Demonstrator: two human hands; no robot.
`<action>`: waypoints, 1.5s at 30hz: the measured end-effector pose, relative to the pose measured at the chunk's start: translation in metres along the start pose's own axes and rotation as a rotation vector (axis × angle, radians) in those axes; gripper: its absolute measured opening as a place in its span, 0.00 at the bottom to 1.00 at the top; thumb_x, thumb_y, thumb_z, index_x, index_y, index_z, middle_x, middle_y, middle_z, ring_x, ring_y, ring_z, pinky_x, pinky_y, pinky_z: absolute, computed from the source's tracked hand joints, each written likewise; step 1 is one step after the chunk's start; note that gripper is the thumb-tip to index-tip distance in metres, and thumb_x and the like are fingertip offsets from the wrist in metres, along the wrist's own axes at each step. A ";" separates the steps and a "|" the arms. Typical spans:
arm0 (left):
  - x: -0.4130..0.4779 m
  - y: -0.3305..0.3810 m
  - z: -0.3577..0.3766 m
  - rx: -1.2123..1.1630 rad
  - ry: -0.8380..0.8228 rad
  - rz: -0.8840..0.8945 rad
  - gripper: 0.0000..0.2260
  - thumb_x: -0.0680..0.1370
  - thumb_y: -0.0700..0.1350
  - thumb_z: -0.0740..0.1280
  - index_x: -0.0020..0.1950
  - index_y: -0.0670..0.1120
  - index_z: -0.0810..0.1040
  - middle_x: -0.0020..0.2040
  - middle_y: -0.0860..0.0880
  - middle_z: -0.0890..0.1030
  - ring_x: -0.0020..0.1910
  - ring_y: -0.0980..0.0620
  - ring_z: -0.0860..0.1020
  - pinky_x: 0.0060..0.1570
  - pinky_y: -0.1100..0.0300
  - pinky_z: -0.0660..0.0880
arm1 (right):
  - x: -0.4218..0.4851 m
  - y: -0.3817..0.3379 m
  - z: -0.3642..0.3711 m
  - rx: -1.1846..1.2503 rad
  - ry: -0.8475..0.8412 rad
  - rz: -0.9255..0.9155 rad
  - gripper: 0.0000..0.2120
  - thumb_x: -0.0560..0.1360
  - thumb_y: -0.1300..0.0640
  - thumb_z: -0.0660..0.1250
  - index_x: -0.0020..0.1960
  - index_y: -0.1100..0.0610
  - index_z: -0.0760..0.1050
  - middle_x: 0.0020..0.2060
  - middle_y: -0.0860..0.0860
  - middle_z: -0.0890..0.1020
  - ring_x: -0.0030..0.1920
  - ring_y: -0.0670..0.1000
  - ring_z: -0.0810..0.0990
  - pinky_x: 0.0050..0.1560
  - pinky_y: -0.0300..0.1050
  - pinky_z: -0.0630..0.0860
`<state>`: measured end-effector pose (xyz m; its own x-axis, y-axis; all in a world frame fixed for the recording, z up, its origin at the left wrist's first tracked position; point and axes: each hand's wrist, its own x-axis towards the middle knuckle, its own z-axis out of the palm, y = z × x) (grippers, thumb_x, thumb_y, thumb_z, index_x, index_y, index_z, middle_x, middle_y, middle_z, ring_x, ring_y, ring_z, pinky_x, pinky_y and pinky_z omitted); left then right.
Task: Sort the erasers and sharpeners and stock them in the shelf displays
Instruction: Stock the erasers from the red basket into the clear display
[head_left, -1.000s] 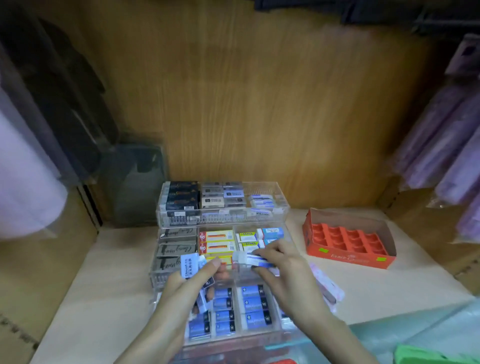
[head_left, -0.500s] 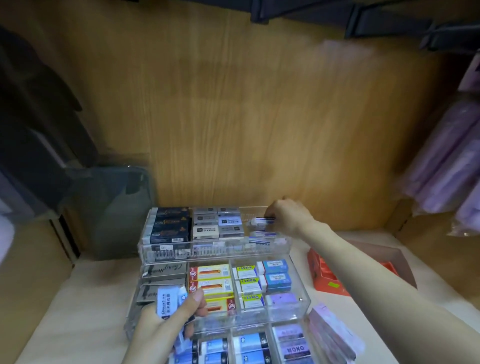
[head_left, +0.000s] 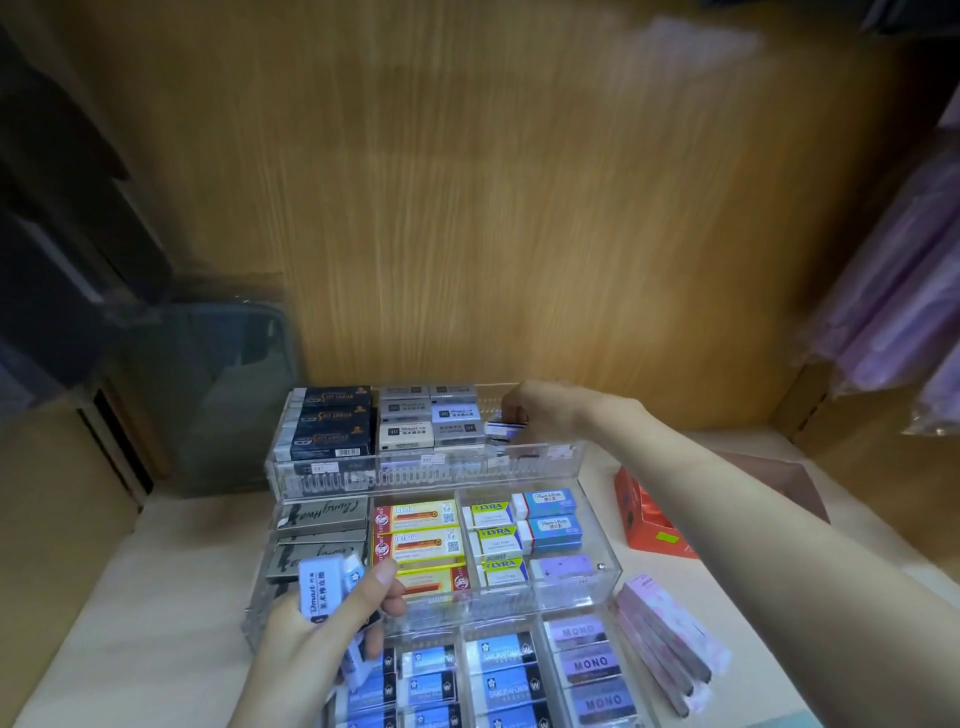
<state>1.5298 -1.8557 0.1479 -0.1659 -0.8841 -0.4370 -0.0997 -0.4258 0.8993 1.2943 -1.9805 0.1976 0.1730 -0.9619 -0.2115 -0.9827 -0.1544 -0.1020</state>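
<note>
A clear tiered acrylic display (head_left: 602, 566) full of boxed erasers stands on the shelf. My right hand (head_left: 540, 413) reaches into the right compartment of the top tier, fingers closed on a small white and blue eraser (head_left: 503, 429). My left hand (head_left: 332, 623) hovers at the front left of the middle tier, gripping a light blue eraser (head_left: 319, 584) together with a few more erasers below my palm. Yellow-red, green-white and blue erasers fill the middle tier. Blue and purple ones fill the bottom tier.
An orange cardboard box (head_left: 649, 519) lies right of the display, partly behind my right forearm. A pink packet stack (head_left: 670, 639) leans against the display's right side. A dark transparent case (head_left: 208, 395) stands at back left. The wooden back panel (head_left: 519, 208) is close behind.
My right hand went from the middle tier up to the top tier's right compartment with the small eraser. The camera tilted down and closer. The left hand stayed in place with its erasers.
</note>
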 end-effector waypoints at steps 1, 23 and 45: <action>0.002 0.005 0.004 0.051 -0.009 -0.009 0.19 0.83 0.36 0.47 0.33 0.45 0.64 0.31 0.47 0.60 0.15 0.59 0.61 0.20 0.70 0.61 | 0.000 0.000 -0.002 -0.057 -0.012 -0.012 0.14 0.72 0.47 0.71 0.50 0.56 0.75 0.46 0.52 0.81 0.45 0.55 0.75 0.44 0.42 0.62; 0.009 -0.024 -0.019 -0.099 0.102 0.169 0.13 0.69 0.48 0.71 0.39 0.36 0.79 0.29 0.42 0.81 0.21 0.52 0.73 0.23 0.62 0.73 | -0.004 0.013 -0.020 -0.013 -0.244 0.134 0.07 0.64 0.54 0.66 0.40 0.42 0.78 0.38 0.42 0.80 0.39 0.45 0.79 0.43 0.41 0.77; 0.014 -0.030 -0.023 -0.115 0.043 0.232 0.17 0.60 0.61 0.76 0.32 0.48 0.83 0.31 0.42 0.81 0.25 0.50 0.74 0.33 0.55 0.70 | -0.013 0.004 -0.017 0.083 -0.140 0.091 0.12 0.71 0.64 0.64 0.53 0.56 0.78 0.40 0.54 0.82 0.33 0.49 0.74 0.32 0.38 0.70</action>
<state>1.5536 -1.8593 0.1150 -0.1296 -0.9668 -0.2203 0.0484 -0.2280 0.9725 1.2875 -1.9729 0.2168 0.0963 -0.9295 -0.3561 -0.9870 -0.0431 -0.1546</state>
